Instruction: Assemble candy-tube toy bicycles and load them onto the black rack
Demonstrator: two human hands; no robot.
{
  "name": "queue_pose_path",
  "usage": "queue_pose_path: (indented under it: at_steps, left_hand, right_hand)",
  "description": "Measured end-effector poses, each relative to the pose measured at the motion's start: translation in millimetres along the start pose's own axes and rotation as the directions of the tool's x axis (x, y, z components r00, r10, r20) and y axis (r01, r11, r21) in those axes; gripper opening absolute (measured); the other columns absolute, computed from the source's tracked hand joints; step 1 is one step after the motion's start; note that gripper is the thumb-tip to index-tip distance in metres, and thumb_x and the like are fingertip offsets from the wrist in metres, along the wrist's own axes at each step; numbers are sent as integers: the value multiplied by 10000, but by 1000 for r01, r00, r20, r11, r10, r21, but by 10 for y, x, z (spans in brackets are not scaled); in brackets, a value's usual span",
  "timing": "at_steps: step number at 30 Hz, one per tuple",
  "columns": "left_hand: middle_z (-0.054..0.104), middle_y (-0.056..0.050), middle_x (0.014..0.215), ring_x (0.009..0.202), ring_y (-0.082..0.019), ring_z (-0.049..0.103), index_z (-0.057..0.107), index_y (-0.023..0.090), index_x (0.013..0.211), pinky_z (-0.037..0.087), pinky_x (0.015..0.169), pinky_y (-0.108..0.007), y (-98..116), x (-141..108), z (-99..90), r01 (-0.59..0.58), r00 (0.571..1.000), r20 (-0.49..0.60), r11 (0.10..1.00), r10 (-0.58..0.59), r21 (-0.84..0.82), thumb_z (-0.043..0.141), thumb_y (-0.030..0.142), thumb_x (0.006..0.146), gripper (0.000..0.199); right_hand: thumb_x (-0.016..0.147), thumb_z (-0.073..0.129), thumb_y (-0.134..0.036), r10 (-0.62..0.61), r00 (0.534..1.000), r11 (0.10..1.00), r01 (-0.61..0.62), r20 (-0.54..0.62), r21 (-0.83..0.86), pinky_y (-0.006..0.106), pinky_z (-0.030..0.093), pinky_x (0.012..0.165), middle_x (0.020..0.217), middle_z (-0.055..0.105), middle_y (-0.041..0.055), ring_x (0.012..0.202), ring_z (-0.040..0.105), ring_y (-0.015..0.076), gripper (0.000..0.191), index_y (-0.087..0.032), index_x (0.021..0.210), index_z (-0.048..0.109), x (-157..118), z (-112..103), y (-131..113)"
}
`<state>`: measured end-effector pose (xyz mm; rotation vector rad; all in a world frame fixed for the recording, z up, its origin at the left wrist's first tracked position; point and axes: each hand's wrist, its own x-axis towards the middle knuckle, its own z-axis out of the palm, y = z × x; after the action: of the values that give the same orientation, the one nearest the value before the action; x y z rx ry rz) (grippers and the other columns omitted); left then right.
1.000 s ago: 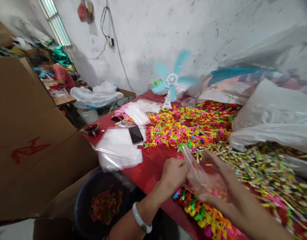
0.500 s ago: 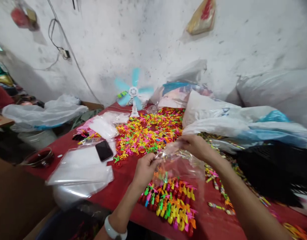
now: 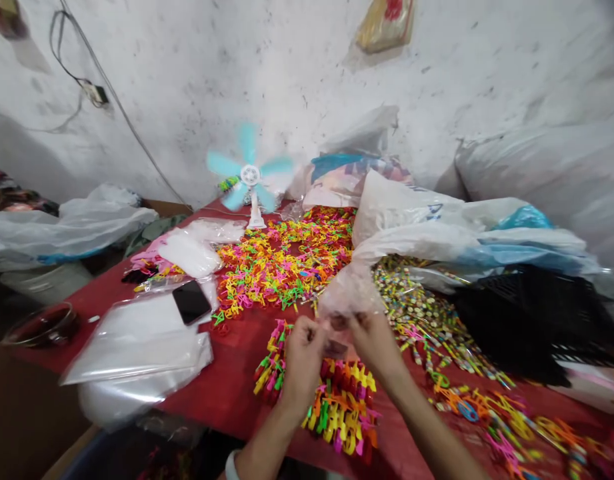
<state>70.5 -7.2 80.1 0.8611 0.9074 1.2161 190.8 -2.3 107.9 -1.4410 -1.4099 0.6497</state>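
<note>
My left hand (image 3: 301, 347) and right hand (image 3: 371, 340) are close together over the near edge of the worktop (image 3: 227, 393), both pinched shut on the mouth of a small clear bag (image 3: 347, 293). The bag stands up from my fingers, crumpled and see-through; whether anything is inside it I cannot tell — too blurred. It looks like I'm at the opening step: thumbs and fingertips working the two plastic layers apart at the rim. Next move would call for a firm pinch on each side and a pull apart, without tearing the thin film.

Just under my hands lies a batch of bright plastic clips (image 3: 337, 407) in rows — yellow, orange, pink, green — touching the red worktop. Beyond the bag spreads a loose heap of neon plastic shapes (image 3: 287, 260); to its right, a spread of small multicoloured pieces (image 3: 417, 313) runs toward the near right corner.

Left of my hands: a stack of flat clear bags (image 3: 137, 340) with a black phone (image 3: 191, 301) lying on top of its far edge. Further left, a dark bowl (image 3: 41, 325) near the worktop's edge. At the back a small fan (image 3: 250, 177) with blue blades spins — blurred. Big white sacks (image 3: 437, 220) and a black mesh basket (image 3: 527, 320) crowd the right side.
</note>
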Motion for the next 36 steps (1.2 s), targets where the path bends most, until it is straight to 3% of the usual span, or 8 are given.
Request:
queue_pose_path:
  at_steps: [3, 5, 9, 11, 17, 24, 29, 36]
  left_hand:
    - [560, 30, 593, 528, -165, 613, 418, 203, 711, 513, 549, -309, 8, 48, -183, -13, 995, -102, 995, 23, 95, 621, 472, 735, 338]
    - [605, -28, 774, 697, -192, 651, 471, 186, 833, 537, 624, -339, 57, 53, -265, -203, 939, -194, 915, 283, 348, 629, 419, 750, 294]
    - [448, -171, 1319, 1275, -276, 428, 418, 176, 1251, 434, 986, -464, 266, -49, -213, -552, 531, 103, 250, 841, 795, 622, 254, 806, 496]
    - [476, -148, 1325, 1283, -265, 422, 436, 201, 1281, 364, 1046, -485, 390, -61, -196, -571, 461, 333, -12, 822, 821, 534, 159, 858, 436]
    - [674, -63, 829, 790, -185, 626, 635, 173, 946, 488, 751, -300, 646, 269, -607, -369, 707, 279, 2, 650, 930, 403, 139, 912, 237]
    - [691, -113, 994, 890, -209, 642, 635, 161, 1060, 478, 794, -295, 544, 270, -962, -283, 625, 75, 136, 777, 949, 437, 245, 908, 264]
    - [662, -106, 999, 929, -247, 636, 654, 183, 1081, 505, 819, -378, -201, -137, -1222, -189, 854, -53, 404, 517, 895, 397, 288, 883, 341]
    - [650, -72, 1153, 1137, -240, 573, 598, 216, 1134, 448, 982, -378, -618, -375, -1097, 23, 923, -360, 915, 135, 403, 423, 471, 893, 393]
  right_hand:
    - [830, 458, -428, -31, 981, 999, 28, -190, -18, 258, 440, 528, 662, 644, 28, 575, 568, 171, 316, -177, 819, 650, 114, -199, -39]
    - [858, 447, -391, -138, 971, 980, 105, -194, -169, 253, 419, 556, 688, 649, 32, 602, 566, 169, 285, -186, 830, 643, 150, -266, -125]
    - [882, 477, -284, -285, 957, 818, 274, 56, -505, 252, 386, 612, 780, 680, 52, 674, 591, 176, 191, -203, 845, 646, 84, -105, -388]
    - [871, 486, -206, -329, 922, 740, 386, 205, -551, 246, 380, 623, 814, 675, 49, 705, 592, 172, 153, -203, 886, 638, 21, 27, -512]
    - [858, 400, -75, -491, 830, 494, 516, 265, -700, 263, 383, 647, 887, 615, 73, 755, 552, 189, 303, -178, 1055, 606, 143, 16, -595]
    - [862, 394, -97, -562, 822, 505, 248, -96, -827, 345, 431, 795, 997, 564, 146, 917, 539, 260, 356, -120, 1174, 565, 449, -226, -199]
    - [830, 403, -56, -54, 996, 634, 89, 70, -768, 354, 459, 842, 1126, 598, 178, 989, 596, 260, 443, -82, 1259, 511, -98, -104, 447]
    - [850, 394, -100, 281, 951, 757, -138, 128, -638, 335, 459, 904, 1199, 642, 158, 1098, 614, 246, 423, -113, 1242, 553, -796, -67, 655]
